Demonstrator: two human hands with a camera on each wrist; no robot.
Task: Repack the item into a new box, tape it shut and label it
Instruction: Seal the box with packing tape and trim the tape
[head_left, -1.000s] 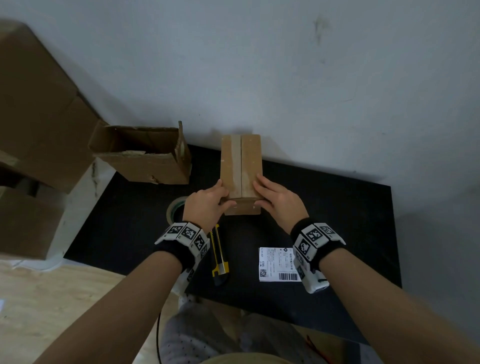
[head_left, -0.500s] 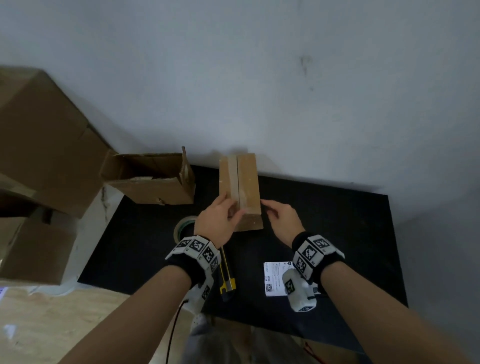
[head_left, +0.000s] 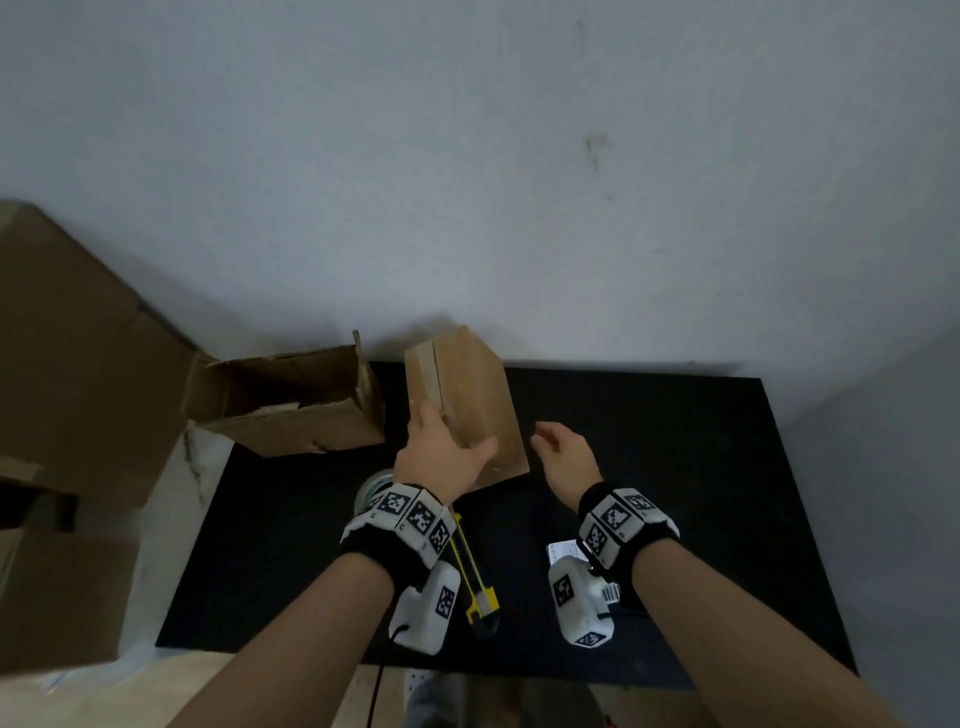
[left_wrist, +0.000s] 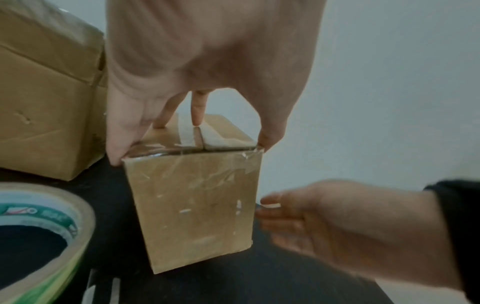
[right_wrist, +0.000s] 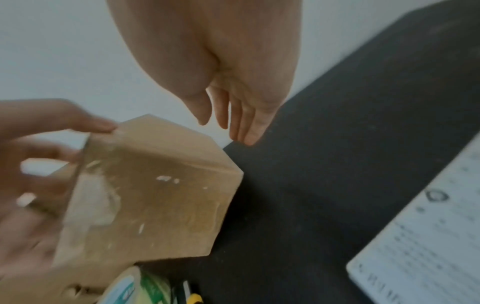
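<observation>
On the black table (head_left: 675, 467), the taped cardboard box (head_left: 470, 400) is gripped by the left hand (head_left: 441, 457); the right hand (head_left: 563, 457) hangs released, the shipping label (right_wrist: 428, 226) not yet applied.

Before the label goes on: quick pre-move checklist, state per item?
1. Small brown cardboard box held: ok, the left hand grips its top edge, thumb and fingers on opposite sides.
2. Top seam taped: ok, clear tape runs along the seam and down the near face.
3. Box sitting flat on the black table: not ok, it is tilted.
4. Right hand free: ok, fingers relaxed, holding nothing, beside the box.
5. White printed shipping label within reach: ok, flat on the table near the right wrist.
6. Label backing peeled: cannot tell.
</observation>
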